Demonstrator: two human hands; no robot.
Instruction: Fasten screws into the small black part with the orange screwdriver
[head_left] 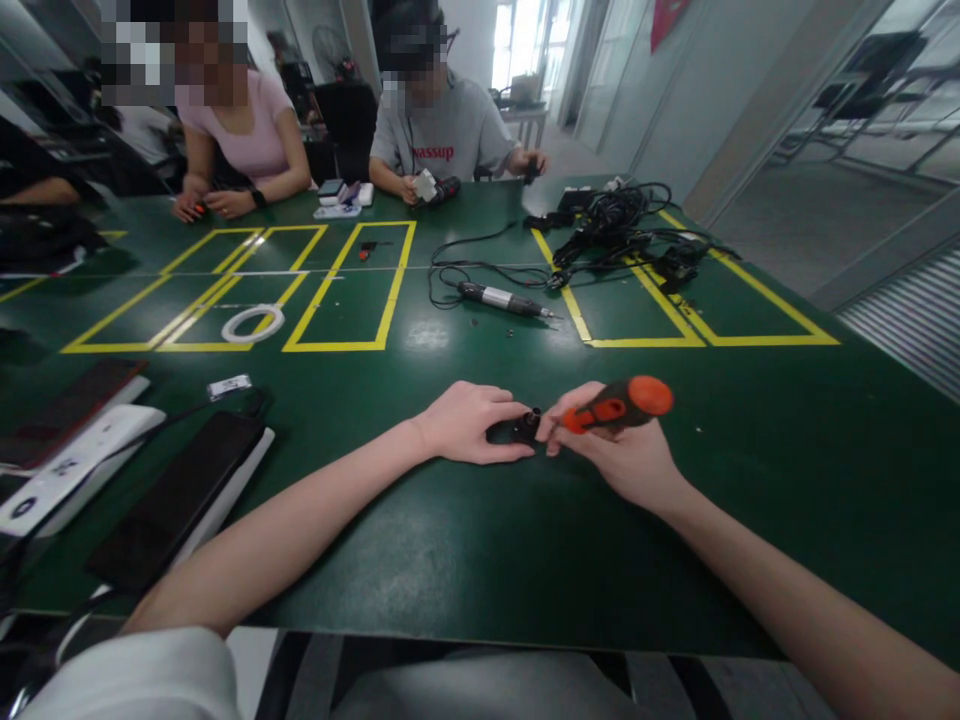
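Between the thumb and fingers of my left hand [480,425] is a small black part [527,426] with a short post on top; its exact kind is too small to make out. My right hand [634,455] is wrapped round a screwdriver [619,403] with an orange and dark grey handle. The handle's orange end points up and to the right. My right fingertips are close beside the black part, and the screwdriver's shaft and tip are mostly hidden by the fingers. Both hands rest low over the green table [450,530].
A pen-shaped electric screwdriver [504,300] with a cord lies ahead, near a heap of black cables [615,225]. A white tape ring [253,322] lies left of centre. Power strips [75,470] and a black box [176,500] stand at left. Two people [442,130] work across the table.
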